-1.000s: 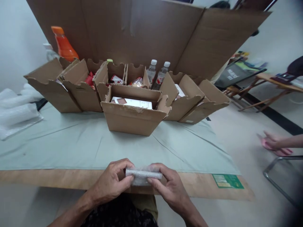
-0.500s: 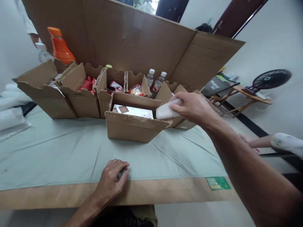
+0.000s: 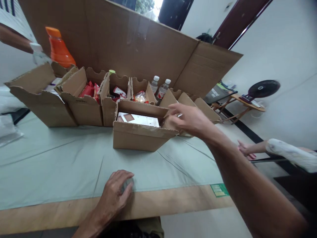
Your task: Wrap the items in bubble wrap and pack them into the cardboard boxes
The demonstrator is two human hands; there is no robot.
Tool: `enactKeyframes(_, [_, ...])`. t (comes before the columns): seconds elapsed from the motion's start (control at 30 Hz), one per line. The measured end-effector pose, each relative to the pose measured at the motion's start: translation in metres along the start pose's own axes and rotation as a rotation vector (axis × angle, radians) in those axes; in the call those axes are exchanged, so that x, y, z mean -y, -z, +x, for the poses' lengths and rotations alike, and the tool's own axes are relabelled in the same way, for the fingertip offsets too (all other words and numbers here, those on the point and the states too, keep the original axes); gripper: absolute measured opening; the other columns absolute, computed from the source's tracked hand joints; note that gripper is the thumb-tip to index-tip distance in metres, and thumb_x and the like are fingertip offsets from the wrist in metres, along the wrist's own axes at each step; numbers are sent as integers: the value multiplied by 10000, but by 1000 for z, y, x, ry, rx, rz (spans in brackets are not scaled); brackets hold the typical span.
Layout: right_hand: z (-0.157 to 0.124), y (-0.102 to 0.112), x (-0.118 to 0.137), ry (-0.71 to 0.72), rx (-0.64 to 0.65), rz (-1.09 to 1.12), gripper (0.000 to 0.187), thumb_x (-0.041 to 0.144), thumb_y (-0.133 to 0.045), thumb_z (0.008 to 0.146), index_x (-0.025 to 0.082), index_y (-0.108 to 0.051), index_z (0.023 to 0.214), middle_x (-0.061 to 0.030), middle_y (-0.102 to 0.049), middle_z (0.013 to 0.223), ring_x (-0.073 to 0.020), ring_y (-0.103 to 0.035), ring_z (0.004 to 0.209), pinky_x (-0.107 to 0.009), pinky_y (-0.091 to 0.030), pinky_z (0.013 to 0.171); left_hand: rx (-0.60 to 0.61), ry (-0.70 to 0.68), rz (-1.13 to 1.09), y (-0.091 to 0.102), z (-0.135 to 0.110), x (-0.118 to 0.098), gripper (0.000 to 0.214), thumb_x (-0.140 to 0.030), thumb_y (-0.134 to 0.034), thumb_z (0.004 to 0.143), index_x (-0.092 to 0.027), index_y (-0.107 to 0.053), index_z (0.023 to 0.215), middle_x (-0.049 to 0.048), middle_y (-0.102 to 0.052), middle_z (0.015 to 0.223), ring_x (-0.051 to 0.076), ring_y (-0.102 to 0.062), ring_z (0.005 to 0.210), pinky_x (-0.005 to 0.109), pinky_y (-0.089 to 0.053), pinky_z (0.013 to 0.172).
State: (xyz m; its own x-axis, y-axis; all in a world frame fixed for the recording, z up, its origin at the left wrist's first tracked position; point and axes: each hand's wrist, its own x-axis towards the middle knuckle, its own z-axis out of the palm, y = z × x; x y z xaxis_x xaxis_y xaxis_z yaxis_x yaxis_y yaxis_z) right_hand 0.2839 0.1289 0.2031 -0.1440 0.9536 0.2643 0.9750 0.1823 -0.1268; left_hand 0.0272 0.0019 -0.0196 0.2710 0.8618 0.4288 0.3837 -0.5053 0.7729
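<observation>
My right hand (image 3: pixel 189 119) reaches out over the right flap of the front cardboard box (image 3: pixel 138 135). Its fingers are curled, and only a sliver of the white wrapped packet (image 3: pixel 179 115) shows between them. Inside that box lies a flat white package with a brown square (image 3: pixel 138 119). At the near table edge, my left hand (image 3: pixel 116 195) rests on the pale green cloth (image 3: pixel 61 165). The fingers are curled over something small and grey that I cannot make out.
A row of open cardboard boxes (image 3: pixel 81 105) with red packets and snacks stands behind, with two water bottles (image 3: pixel 159 87), an orange bottle (image 3: pixel 58 49) and a tall cardboard sheet (image 3: pixel 128 43). Another person's hand (image 3: pixel 245 148) is at the right. A black fan (image 3: pixel 264 88) stands farther back.
My hands held the wrapped packet together near my lap. The right hand then carried it forward to the boxes, while the left dropped to the table edge. The camera tilted up.
</observation>
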Motion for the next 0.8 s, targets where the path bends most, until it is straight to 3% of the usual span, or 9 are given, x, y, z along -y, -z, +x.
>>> enactKeyframes(0.13, [-70,9,-34,-149,-290,169,217,352,-622,898,206,-745,1001,-46,-769,848,-192,-673,678,-333,-520,641,-186,207,59,30,10,3,329,-316,-587,939,-220,-648,1247,117,-701,1235,256,-712,1017,281,-569,578])
enactKeyframes(0.2, [-94,-14,-43,-184,-233,332,240,392,-633,879,207,-733,995,-60,-770,864,-205,-688,706,-344,-539,633,-278,298,87,46,29,7,524,-380,-630,916,-243,-547,1414,132,-628,1380,286,-680,1112,317,-597,641])
enactKeyframes(0.27, [-102,-50,-42,-177,-110,475,331,392,-652,847,198,-702,1110,-98,-777,1030,-229,-715,828,-350,-558,654,-331,297,49,56,58,11,717,-401,-678,878,-265,-416,1531,139,-531,1505,319,-594,1288,435,-604,896])
enactKeyframes(0.33, [-98,-86,-32,-158,-33,584,447,377,-660,814,187,-646,1218,-130,-745,1181,-256,-712,955,-358,-570,685,-297,279,-57,54,88,13,807,-379,-703,841,-257,-358,1561,149,-501,1532,334,-525,1378,533,-512,1074])
enactKeyframes(0.43, [-95,-118,-17,-166,-74,691,488,357,-650,798,190,-601,1253,-124,-719,1212,-272,-689,1018,-393,-584,758,-184,318,-214,37,107,9,798,-347,-697,815,-219,-376,1534,153,-585,1418,320,-588,1304,554,-506,1088])
enactKeyframes(0.5, [-113,-122,-10,-178,-148,707,464,343,-646,812,208,-596,1253,-112,-709,1198,-273,-680,1018,-413,-590,795,-144,329,-260,27,88,4,752,-347,-684,836,-230,-388,1517,139,-590,1408,303,-606,1284,538,-509,1099])
enactKeyframes(0.6, [-162,-118,3,-170,-226,685,357,316,-642,854,232,-619,1200,-105,-698,1145,-283,-673,1027,-439,-596,841,-106,358,-241,29,25,-2,665,-367,-674,882,-288,-421,1491,114,-553,1467,310,-579,1336,526,-502,1123])
enactKeyframes(0.7, [-190,-114,29,-103,-190,705,404,293,-662,868,252,-604,1265,-118,-680,1198,-303,-651,1109,-480,-578,941,-165,464,-161,59,-30,-4,629,-409,-717,865,-322,-488,1445,98,-598,1414,347,-581,1337,522,-544,1089])
enactKeyframes(0.8, [-169,-113,54,4,-89,774,547,298,-675,858,260,-536,1386,-122,-652,1304,-314,-616,1183,-508,-564,976,-271,481,-117,96,-31,-11,712,-424,-762,825,-347,-467,1469,76,-583,1424,354,-599,1304,543,-535,1106])
